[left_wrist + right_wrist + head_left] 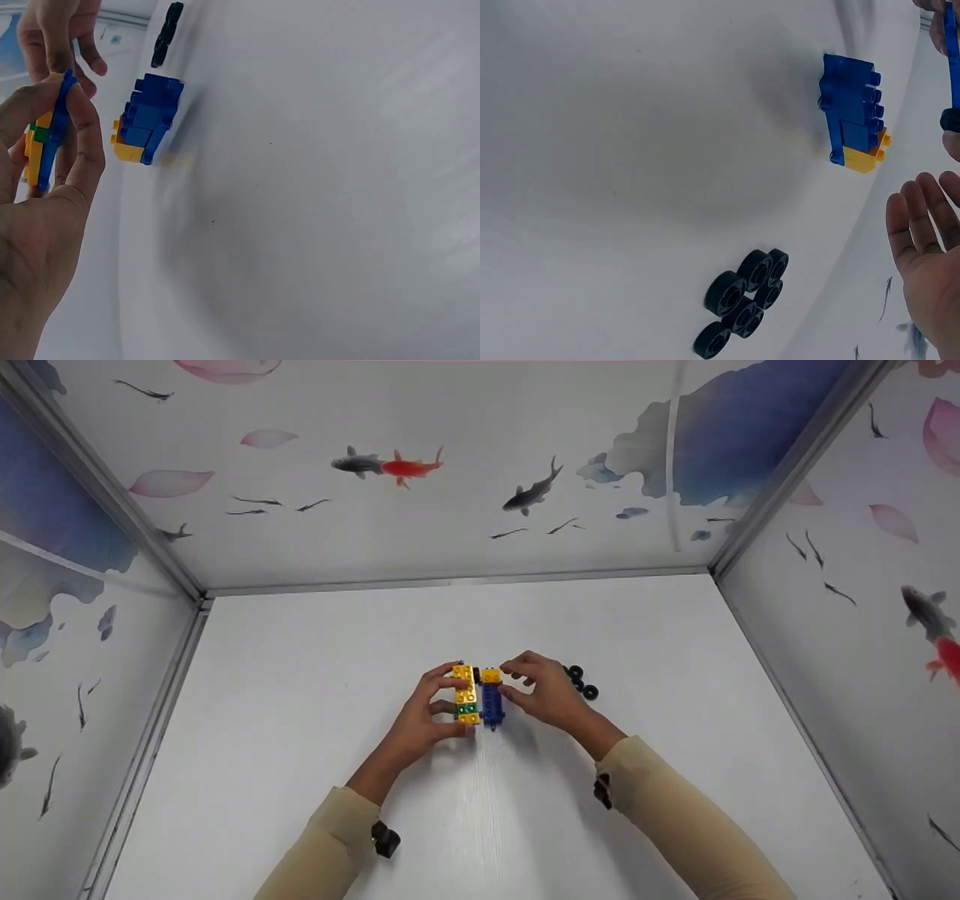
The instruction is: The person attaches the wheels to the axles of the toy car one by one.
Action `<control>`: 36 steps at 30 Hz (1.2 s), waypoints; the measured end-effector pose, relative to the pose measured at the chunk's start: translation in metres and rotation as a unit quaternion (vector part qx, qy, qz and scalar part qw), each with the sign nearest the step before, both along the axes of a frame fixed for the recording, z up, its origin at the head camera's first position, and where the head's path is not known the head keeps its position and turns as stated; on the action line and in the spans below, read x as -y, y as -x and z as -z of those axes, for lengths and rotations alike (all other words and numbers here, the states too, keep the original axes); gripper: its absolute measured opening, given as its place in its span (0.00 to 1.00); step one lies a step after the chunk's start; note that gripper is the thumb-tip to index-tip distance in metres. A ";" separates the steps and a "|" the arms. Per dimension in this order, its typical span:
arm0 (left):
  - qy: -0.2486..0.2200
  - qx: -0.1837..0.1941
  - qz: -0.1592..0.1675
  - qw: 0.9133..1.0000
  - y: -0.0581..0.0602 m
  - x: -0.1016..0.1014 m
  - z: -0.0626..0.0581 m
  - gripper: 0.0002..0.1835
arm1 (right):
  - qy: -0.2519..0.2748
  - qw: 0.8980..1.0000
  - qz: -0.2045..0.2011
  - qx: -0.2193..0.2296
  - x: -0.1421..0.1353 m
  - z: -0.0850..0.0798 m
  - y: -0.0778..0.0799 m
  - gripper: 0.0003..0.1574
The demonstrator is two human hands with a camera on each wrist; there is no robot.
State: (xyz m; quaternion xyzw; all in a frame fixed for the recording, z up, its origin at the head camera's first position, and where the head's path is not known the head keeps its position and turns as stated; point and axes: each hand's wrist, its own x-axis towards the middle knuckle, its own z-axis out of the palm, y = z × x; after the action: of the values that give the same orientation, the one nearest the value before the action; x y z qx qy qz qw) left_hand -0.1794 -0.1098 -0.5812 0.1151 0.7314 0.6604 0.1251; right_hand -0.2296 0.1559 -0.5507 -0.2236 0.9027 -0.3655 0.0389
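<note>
My left hand grips a long toy vehicle body of building bricks, yellow and green on top, with a blue base that shows in the left wrist view. A black wheel sits at one end of that base in the right wrist view. Beside it, a second brick vehicle, blue with a yellow block, stands on the table. My right hand is held just right of both, fingers extended and apart from the thumb, nothing between them. Its palm shows bare in the right wrist view.
Several loose black toy wheels lie grouped on the white table, behind my right hand in the head view. White panels printed with fish and petals enclose the table at the back and both sides.
</note>
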 end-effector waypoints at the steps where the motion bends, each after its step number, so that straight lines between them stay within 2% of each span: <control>1: 0.002 0.002 -0.002 1.000 0.000 0.000 0.000 0.38 | -0.007 1.000 0.003 -0.002 -0.003 0.001 0.000 0.24; 8: 0.009 0.017 -0.013 1.000 0.000 0.001 0.001 0.38 | -0.053 0.998 0.036 -0.002 -0.027 0.010 -0.002 0.23; 15: 0.022 0.021 -0.020 0.999 -0.001 0.002 0.001 0.38 | -0.068 0.997 0.027 -0.040 -0.054 0.017 -0.004 0.22; 21: 0.019 0.011 -0.014 1.000 0.000 0.003 0.003 0.37 | -0.076 0.995 0.030 -0.054 -0.074 0.021 -0.005 0.20; 25: 0.014 0.015 -0.014 1.000 -0.001 0.005 0.003 0.37 | -0.089 0.994 0.042 -0.051 -0.086 0.024 -0.004 0.22; 36: 0.018 0.031 -0.029 0.999 -0.002 0.008 0.005 0.36 | -0.117 0.990 0.069 -0.035 -0.113 0.029 0.002 0.20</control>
State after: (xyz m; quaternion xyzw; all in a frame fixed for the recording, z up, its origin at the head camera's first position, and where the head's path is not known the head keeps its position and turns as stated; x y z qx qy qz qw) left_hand -0.1775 -0.1174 -0.5858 0.0712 0.7420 0.6536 0.1310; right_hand -0.2314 0.2684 -0.5800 -0.1674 0.9534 -0.2510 0.0080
